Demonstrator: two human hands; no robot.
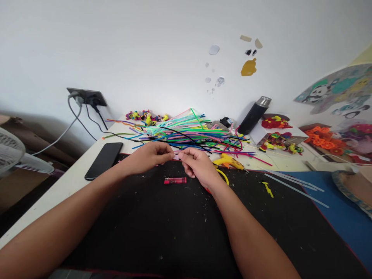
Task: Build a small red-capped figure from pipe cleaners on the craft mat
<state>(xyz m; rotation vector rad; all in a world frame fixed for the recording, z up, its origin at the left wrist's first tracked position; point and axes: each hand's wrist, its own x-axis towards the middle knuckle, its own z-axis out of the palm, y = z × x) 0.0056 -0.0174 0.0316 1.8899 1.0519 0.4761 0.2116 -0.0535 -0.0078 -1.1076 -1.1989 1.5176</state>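
My left hand [154, 157] and my right hand [198, 164] meet over the far edge of the black mat, thumbs and forefingers pinched. Between their fingertips sits a small pale pink piece [176, 157], mostly covered, perhaps a bit of pipe cleaner; its exact kind is unclear. Just below the hands lies a red lighter [175, 180]. Under my right wrist, scissors with a yellow handle [223, 176] are partly hidden. A yellow glue gun [228, 161] rests to the right of that hand. Behind both hands spreads a heap of colourful pipe cleaners [186, 131].
A black phone [104, 161] lies at the left. Glue sticks [296, 190] and a small yellow piece [267, 189] are on the right. Further back, a black thermos [254, 115] leans by a white box [260, 136]. Small yellow-and-red figures [147, 116] line the wall. A fan [13, 149] stands far left.
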